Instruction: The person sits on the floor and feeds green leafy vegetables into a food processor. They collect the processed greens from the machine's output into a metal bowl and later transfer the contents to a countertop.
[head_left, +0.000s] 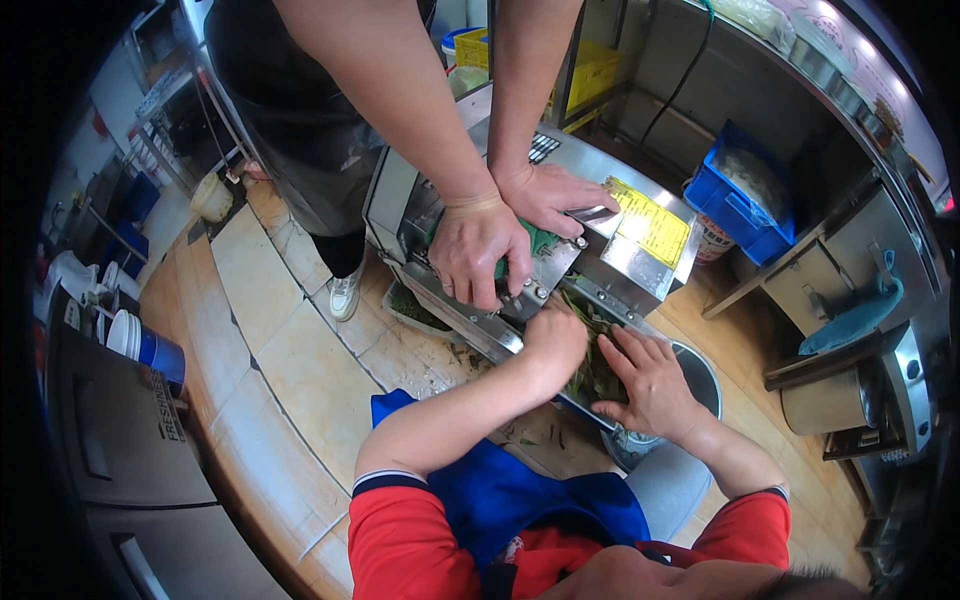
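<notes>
A stainless steel vegetable cutting machine (480, 135) stands before me, with a feed chute reaching towards me. Long green leaves (592, 371) lie in the chute. My left hand (556, 336) is curled among the leaves at the chute's inner end, its fingertips hidden. My right hand (646, 381) lies over the leaves and the chute's right edge, fingers apart. Across from me, a co-worker's two hands (480, 251) press on the machine's metal cover, one on a green cloth (536, 238). A yellow label (649, 225) bearing writing is stuck on the machine.
A metal bowl (697, 375) stands under the chute's right side. A tray of green scraps (411, 306) sits on the tiled floor (322, 375). A blue crate (739, 191) is right of the machine. A steel cabinet (142, 427) stands at left. The co-worker's shoe (345, 296) is beside the machine.
</notes>
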